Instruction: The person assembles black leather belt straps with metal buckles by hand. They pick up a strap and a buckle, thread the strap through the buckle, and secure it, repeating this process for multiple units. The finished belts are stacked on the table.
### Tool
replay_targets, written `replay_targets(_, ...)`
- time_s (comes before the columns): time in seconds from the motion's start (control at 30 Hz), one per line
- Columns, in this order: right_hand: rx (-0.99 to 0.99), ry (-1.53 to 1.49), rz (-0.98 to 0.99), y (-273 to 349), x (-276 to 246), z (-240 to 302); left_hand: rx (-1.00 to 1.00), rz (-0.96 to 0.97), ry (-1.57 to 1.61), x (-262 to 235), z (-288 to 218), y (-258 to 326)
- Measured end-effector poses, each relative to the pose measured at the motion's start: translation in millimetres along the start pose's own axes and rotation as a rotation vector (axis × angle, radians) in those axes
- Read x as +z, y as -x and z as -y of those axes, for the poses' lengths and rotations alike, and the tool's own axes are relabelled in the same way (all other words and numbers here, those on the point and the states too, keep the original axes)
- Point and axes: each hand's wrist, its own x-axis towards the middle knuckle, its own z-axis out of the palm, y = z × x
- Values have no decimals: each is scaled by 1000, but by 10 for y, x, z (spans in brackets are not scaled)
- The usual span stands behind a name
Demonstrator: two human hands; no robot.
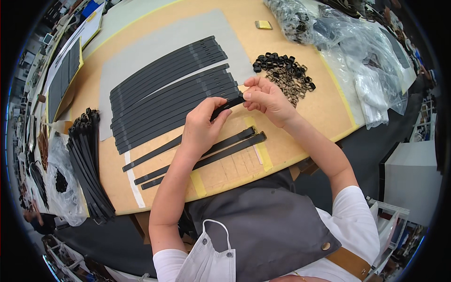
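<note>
Over a tan table (324, 101), yellow tape along the border and a thin grey sheet (229, 37) laid flat near the middle. Past the near edge, dark floor (366, 141) and, to the right, a large white box (408, 174) with smooth sides. Farther out toward the rim, crowded clutter, too small to tell apart.

Pinched between thumb and fingers of the left hand (204, 124), a flat black strap (223, 107), slanting up to the right above the near part of the table. Closed narrowly on its right end, the fingertips of the right hand (268, 98); the exact contact partly hidden.

Just beyond, two rows of matte black straps, the far row (169, 68) and the near row (171, 105), side by side, long and slim, with small slots near the right ends. Closer to the near edge, two loose straps (230, 149), thicker at the right. Beside the right hand, a heap of thin bronze-coloured metal rings (285, 87), angular and open, touching a pile of chunky black loops (272, 61). At the far right, crinkled clear plastic bags (371, 61), glossy and creased; at the left, a drooping bundle of black straps (84, 160) beside another clear bag (63, 197).
</note>
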Motion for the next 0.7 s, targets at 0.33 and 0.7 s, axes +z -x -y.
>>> replay_targets(0.33,27,222,128,7,89,-43,-64,31,25,35,-69,-2)
replay_targets(0.7,-319,1300,-281,-68,-358,444,-41,64,49,-4,-23,0)
